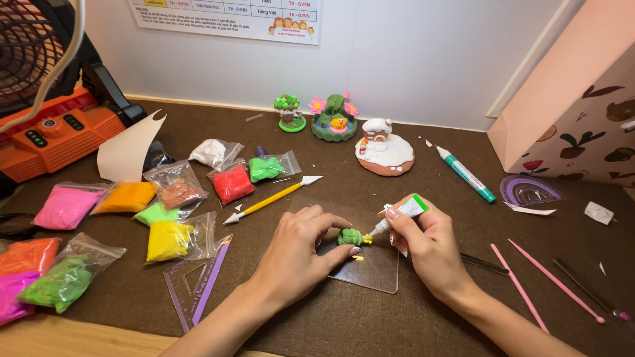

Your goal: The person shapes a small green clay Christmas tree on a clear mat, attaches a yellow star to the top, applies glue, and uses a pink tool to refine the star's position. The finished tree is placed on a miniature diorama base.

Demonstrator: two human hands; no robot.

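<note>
My left hand pinches a small green clay figure with a yellow part, holding it on a clear plastic sheet. My right hand grips a small white and green glue tube. Its nozzle points down-left and touches the figure's right side. A tiny yellow clay bit lies on the sheet just under my left fingertips.
Several bags of coloured clay lie at the left, with a yellow modelling tool and a purple set square. Finished clay models stand at the back. A teal pen and pink sticks lie right. An orange fan is far left.
</note>
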